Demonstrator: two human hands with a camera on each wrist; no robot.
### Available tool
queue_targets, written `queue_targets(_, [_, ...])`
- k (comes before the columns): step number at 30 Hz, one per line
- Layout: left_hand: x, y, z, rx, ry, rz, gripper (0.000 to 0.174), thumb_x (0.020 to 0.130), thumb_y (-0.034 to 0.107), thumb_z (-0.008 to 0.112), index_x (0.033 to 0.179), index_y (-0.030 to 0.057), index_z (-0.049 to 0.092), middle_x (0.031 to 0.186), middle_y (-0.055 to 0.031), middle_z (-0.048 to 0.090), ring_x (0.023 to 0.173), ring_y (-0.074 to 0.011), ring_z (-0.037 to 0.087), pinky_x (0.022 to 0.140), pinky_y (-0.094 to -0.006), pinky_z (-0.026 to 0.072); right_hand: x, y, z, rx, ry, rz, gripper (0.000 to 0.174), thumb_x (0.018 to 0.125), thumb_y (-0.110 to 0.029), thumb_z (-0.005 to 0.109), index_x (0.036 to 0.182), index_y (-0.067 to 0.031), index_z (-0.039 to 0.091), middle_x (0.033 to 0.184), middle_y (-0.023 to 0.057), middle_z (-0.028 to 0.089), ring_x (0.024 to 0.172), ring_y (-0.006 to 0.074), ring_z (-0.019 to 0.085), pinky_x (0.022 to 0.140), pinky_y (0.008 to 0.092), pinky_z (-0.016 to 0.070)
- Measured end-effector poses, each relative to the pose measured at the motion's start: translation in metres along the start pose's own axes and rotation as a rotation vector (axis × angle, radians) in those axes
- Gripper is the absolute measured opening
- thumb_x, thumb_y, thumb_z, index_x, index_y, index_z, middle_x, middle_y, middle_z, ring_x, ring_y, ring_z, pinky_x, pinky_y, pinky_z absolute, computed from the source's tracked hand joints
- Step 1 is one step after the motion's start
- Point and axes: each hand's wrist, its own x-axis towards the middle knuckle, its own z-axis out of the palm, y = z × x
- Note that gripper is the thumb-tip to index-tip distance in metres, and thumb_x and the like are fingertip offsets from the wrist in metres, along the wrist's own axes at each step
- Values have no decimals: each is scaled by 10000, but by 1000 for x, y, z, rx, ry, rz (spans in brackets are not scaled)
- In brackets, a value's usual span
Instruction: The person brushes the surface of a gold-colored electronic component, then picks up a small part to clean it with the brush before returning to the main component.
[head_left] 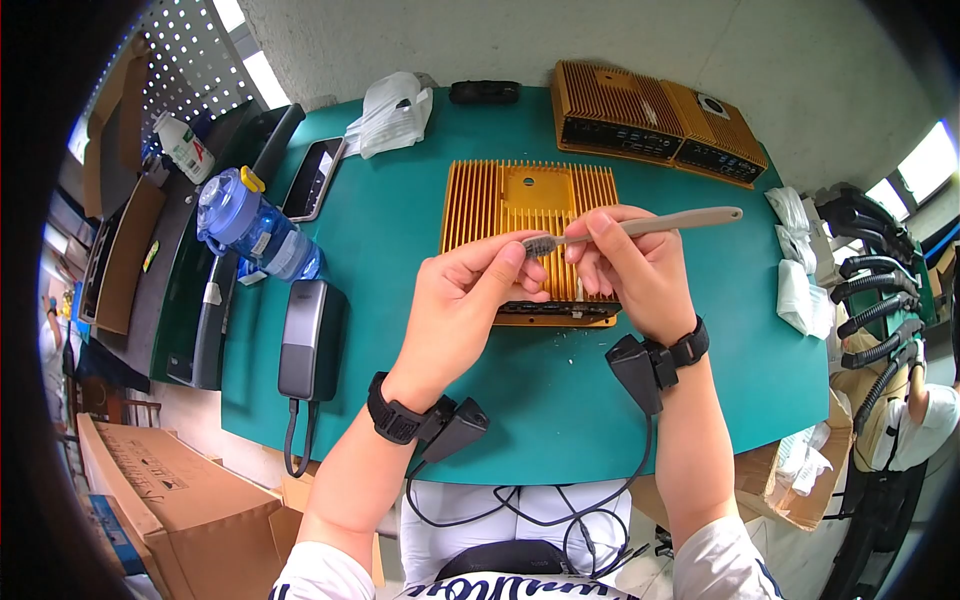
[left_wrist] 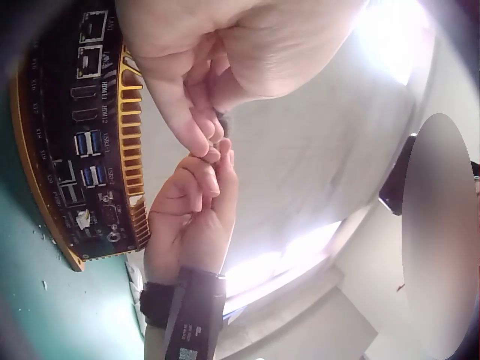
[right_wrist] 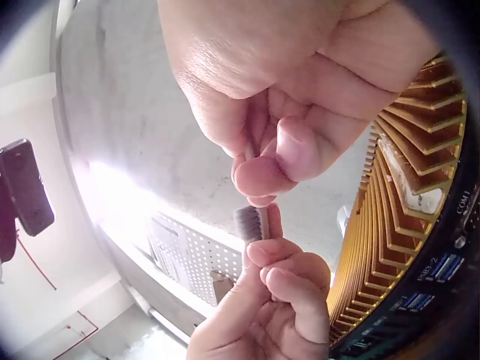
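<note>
A toothbrush [head_left: 695, 217] with a beige handle and grey bristles [right_wrist: 247, 223] is held up over a gold finned computer case [head_left: 475, 200]. My right hand [head_left: 645, 275] pinches it near the neck, the handle sticking out to the right. At the bristle end, the thumb and fingers of my left hand [head_left: 455, 300] pinch the brush head. The two hands' fingertips are close together, as the right wrist view shows. The case lies flat on the green table, its black port panel [left_wrist: 79, 135] facing me.
Two more gold cases [head_left: 620, 110] stand at the back right. On the left are a blue water bottle [head_left: 255, 225], a phone [head_left: 314, 178] and a dark power bank [head_left: 310, 340]. White crumbs [head_left: 572, 360] lie before the case. Cables [head_left: 570, 515] hang from both wrists.
</note>
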Motion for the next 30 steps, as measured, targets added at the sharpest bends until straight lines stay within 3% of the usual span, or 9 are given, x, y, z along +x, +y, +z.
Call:
queue_targets(20, [-1,2,-3,-300,-119,-63,448,1054,228,487,1370,-90,503,983,-62,628,897,-122,611,868,-311,562,0,2,-2,38,-1,-1,288,1013,-217,580,985,50,686,809,74,672,587,82,581,505,196,412])
queue_targets(23, [-1,0,-1,-215,-89,-64,421,1043,207,513,1349,-82,529,978,-64,635,890,-123,621,864,-310,564,0,1,-3,30,-19,1,282,1014,-216,577,983,40,691,806,65,673,589,80,583,504,195,411])
queue_targets(25, [-1,-2,-2,-191,-36,-47,345,994,173,619,1255,-52,626,947,-70,682,857,-122,658,802,-293,594,-1,-2,-1,3,-23,12,274,1013,-212,579,985,35,694,797,59,673,587,76,582,500,192,408])
queue_targets(30, [-2,2,3,-50,39,-39,275,974,150,646,1174,-37,675,907,-60,693,798,-110,662,752,-282,598,-2,-2,0,-34,-44,1,265,1010,-199,583,980,36,701,774,54,668,582,73,578,496,189,403])
